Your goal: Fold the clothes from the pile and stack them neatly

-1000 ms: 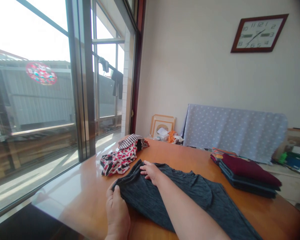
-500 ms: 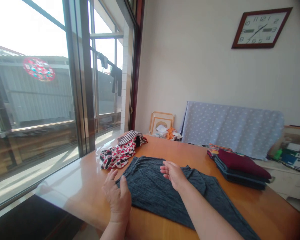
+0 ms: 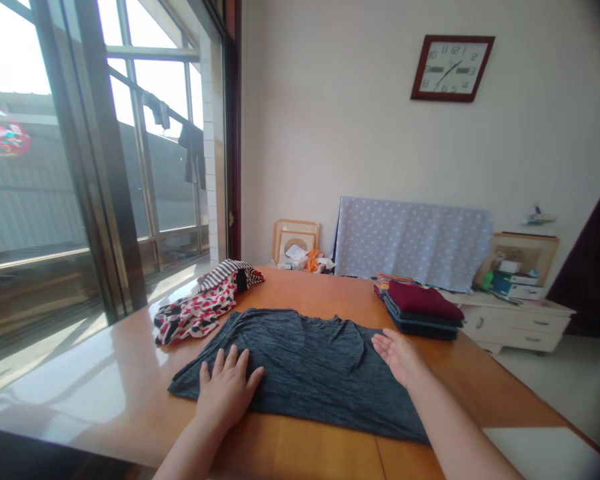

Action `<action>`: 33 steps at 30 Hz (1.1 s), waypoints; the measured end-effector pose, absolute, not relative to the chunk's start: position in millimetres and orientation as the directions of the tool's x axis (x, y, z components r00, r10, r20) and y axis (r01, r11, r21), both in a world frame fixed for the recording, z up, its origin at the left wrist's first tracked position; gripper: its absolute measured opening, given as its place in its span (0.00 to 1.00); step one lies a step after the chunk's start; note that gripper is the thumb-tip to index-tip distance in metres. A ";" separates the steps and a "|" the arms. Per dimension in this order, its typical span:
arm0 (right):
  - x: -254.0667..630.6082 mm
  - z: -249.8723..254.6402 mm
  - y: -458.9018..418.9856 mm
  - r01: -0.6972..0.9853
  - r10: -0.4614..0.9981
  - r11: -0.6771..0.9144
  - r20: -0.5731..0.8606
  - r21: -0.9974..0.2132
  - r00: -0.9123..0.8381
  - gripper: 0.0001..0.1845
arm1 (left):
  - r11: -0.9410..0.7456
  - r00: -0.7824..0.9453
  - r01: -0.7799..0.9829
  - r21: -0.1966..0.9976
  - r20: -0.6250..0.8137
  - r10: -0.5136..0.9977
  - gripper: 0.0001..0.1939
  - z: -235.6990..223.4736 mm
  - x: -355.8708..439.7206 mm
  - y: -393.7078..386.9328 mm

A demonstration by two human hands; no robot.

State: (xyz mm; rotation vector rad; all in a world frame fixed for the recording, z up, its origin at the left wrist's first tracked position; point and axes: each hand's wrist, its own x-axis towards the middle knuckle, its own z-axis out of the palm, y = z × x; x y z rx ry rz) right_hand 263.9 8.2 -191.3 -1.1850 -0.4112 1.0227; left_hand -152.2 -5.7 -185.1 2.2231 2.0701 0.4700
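Spread on the table is a dark blue-grey heathered garment (image 3: 310, 373), which looks like a shirt, with wrinkles across its upper part. My left hand (image 3: 227, 385) rests palm down on its near left part, fingers spread. Over its right edge is my right hand (image 3: 401, 357), fingers stretched out and holding nothing; whether it touches the cloth I cannot tell. My right forearm hides part of the garment's near right corner.
A glossy wooden table (image 3: 290, 447) carries a rumpled red, black and white patterned cloth (image 3: 197, 310) at the far left and a folded stack topped by a maroon garment (image 3: 423, 300) at the right. Beyond stand a dotted light-blue cover (image 3: 410, 243) and a white cabinet (image 3: 530, 323).
The view has turned right. My left hand has gone from the garment's left edge to lying flat on it. My right hand has moved from above its middle to its right edge.
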 end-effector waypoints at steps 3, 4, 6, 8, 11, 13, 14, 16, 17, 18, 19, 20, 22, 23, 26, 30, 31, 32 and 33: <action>272.2 -198.8 6.2 -0.499 0.834 0.014 -0.265 -0.867 0.484 0.14 | -0.060 0.030 0.976 0.211 0.139 0.990 0.39 -188.7 -155.9 -5.9; 274.2 -201.3 5.9 -0.514 0.831 0.011 -0.278 -0.858 0.481 0.15 | -0.047 0.021 0.979 0.200 0.132 0.991 0.40 -189.2 -157.5 -6.3; 278.1 -205.8 5.5 -0.531 0.819 0.013 -0.296 -0.847 0.492 0.17 | -0.015 -0.009 0.983 0.183 0.128 0.992 0.41 -189.8 -161.0 -7.3; 281.4 -209.5 5.3 -0.535 0.809 0.024 -0.298 -0.845 0.507 0.18 | 0.018 -0.041 0.985 0.172 0.128 0.991 0.42 -189.2 -163.6 -7.7; 283.9 -213.8 5.0 -0.541 0.817 0.043 -0.283 -0.840 0.503 0.19 | 0.050 -0.073 0.984 0.170 0.128 0.989 0.43 -185.1 -162.8 -6.9; 284.0 -215.8 5.0 -0.546 0.830 0.055 -0.266 -0.836 0.490 0.19 | 0.049 -0.075 0.985 0.164 0.154 0.985 0.41 -180.5 -158.5 -5.7; 283.7 -216.5 5.2 -0.548 0.837 0.062 -0.255 -0.834 0.484 0.19 | 0.039 -0.068 0.986 0.162 0.176 0.982 0.39 -178.0 -155.4 -4.8; 282.9 -216.8 5.8 -0.550 0.850 0.076 -0.235 -0.832 0.472 0.18 | -0.007 -0.031 0.987 0.161 0.234 0.972 0.33 -172.7 -148.1 -1.6; 282.4 -216.4 6.2 -0.551 0.856 0.080 -0.226 -0.830 0.465 0.18 | -0.034 -0.012 0.985 0.169 0.260 0.965 0.30 -169.9 -144.1 1.2; 281.9 -215.6 6.6 -0.554 0.861 0.083 -0.220 -0.828 0.458 0.18 | -0.061 0.008 0.982 0.179 0.286 0.958 0.27 -167.1 -140.0 5.1; 281.2 -214.7 6.9 -0.558 0.867 0.082 -0.217 -0.826 0.449 0.19 | -0.076 0.016 0.979 0.187 0.305 0.952 0.25 -164.3 -135.8 10.3; 280.5 -213.6 6.9 -0.563 0.872 0.079 -0.216 -0.823 0.439 0.19 | -0.080 0.014 0.977 0.196 0.317 0.948 0.24 -161.4 -131.5 16.8; 278.8 -211.5 6.4 -0.576 0.881 0.072 -0.219 -0.814 0.420 0.21 | -0.077 0.007 0.975 0.208 0.320 0.948 0.21 -156.0 -123.5 33.8; 278.1 -210.7 5.9 -0.581 0.883 0.069 -0.221 -0.811 0.413 0.21 | -0.075 0.003 0.974 0.214 0.316 0.949 0.20 -153.7 -119.9 44.0; 276.8 -209.9 4.5 -0.585 0.884 0.064 -0.227 -0.808 0.409 0.23 | -0.030 -0.046 0.967 0.255 0.290 0.956 0.19 -149.3 -113.5 78.4; 279.4 -211.7 5.5 -0.590 0.880 0.064 -0.233 -0.805 0.414 0.22 | 0.051 -0.127 0.965 0.257 0.288 0.949 0.19 -148.1 -118.7 122.3; 280.7 -212.3 6.2 -0.595 0.878 0.065 -0.236 -0.801 0.415 0.23 | 0.065 -0.139 0.966 0.251 0.289 0.947 0.19 -148.2 -121.9 131.8; 282.1 -212.8 6.9 -0.601 0.877 0.069 -0.239 -0.797 0.418 0.23 | 0.079 -0.151 0.966 0.246 0.289 0.945 0.19 -148.3 -125.3 140.7; 283.4 -213.3 7.6 -0.607 0.874 0.072 -0.243 -0.791 0.421 0.24 | 0.091 -0.161 0.966 0.241 0.287 0.944 0.19 -148.4 -128.7 149.0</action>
